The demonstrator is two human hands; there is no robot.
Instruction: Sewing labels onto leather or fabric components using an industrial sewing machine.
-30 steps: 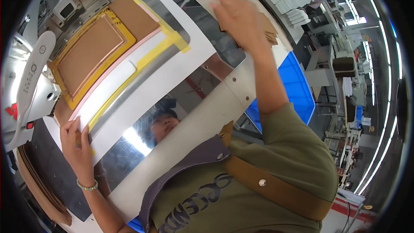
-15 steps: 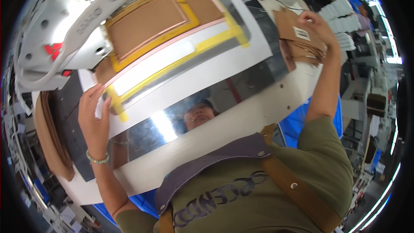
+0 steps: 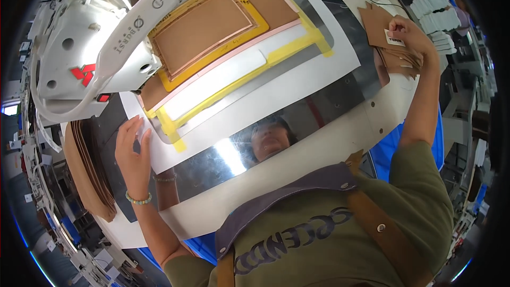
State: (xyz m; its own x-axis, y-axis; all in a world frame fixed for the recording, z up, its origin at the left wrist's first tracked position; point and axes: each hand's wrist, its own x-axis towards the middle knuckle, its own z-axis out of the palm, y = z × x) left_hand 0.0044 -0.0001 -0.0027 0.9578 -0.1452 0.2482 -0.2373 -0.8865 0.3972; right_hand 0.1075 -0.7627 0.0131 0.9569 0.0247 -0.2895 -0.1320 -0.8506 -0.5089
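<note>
At the left edge of a white sheet (image 3: pixel 324 66), my left hand (image 3: pixel 133 151) is open, its fingers stretched and holding nothing. On the sheet lies a yellow rectangular frame (image 3: pixel 258 21) around a flat brown panel (image 3: pixel 207 32). A white strip (image 3: pixel 228 74) with yellow tape (image 3: pixel 289 48) runs along its near side. Over at the right, my right hand (image 3: pixel 411 37) has its fingertips pinched at a white printed label (image 3: pixel 393 38). That label rests on the top of a loose stack of brown pieces (image 3: pixel 374 21); the fingertips cover part of it.
A white machine head (image 3: pixel 79 48) with a pale curved arm (image 3: pixel 133 26) stands at the left. Folded brown pieces (image 3: pixel 87 175) lie beside it. A shiny metal plate (image 3: pixel 319 106) borders the near table edge. Blue bins (image 3: pixel 382 149) sit below, and white stacks (image 3: pixel 433 16) stand far right.
My right fingers have come down onto the white label. My left hand has drawn back from the taped corner toward the sheet's left edge. The whole view has shifted slightly.
</note>
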